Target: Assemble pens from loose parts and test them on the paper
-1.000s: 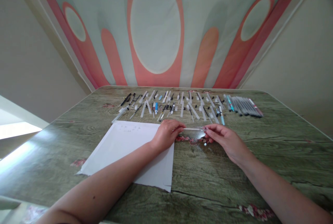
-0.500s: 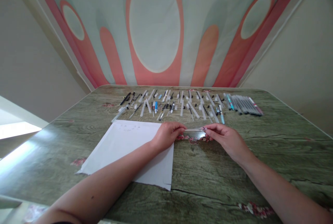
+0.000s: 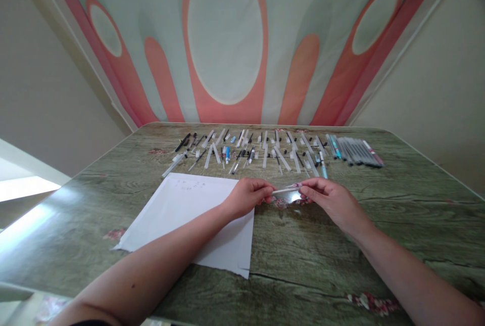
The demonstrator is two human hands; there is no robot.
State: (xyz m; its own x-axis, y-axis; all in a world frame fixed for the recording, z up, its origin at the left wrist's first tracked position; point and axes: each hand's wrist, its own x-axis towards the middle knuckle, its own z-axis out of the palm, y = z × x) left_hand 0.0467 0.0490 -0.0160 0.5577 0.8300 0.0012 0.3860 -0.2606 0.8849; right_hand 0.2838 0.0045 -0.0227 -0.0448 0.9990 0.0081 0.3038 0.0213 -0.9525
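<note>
Head view: the left hand (image 3: pixel 246 197) and right hand (image 3: pixel 329 199) each pinch one end of a clear pen barrel (image 3: pixel 287 190), held just above the table (image 3: pixel 397 204), right of the paper (image 3: pixel 189 215). It looks light, stiff and slick, so the ends are probably the best hold.

- Slim clear pen barrel (image 3: pixel 286 190): both ends covered by fingertips of the left hand (image 3: pixel 248 197) and right hand (image 3: pixel 328 198).
- Pen parts (image 3: pixel 261 151) along the table's far edge: too small to identify singly.
- Faint marks on the white paper (image 3: pixel 189 215): illegible.
- Both forearms: cut off at the bottom edge.
</note>
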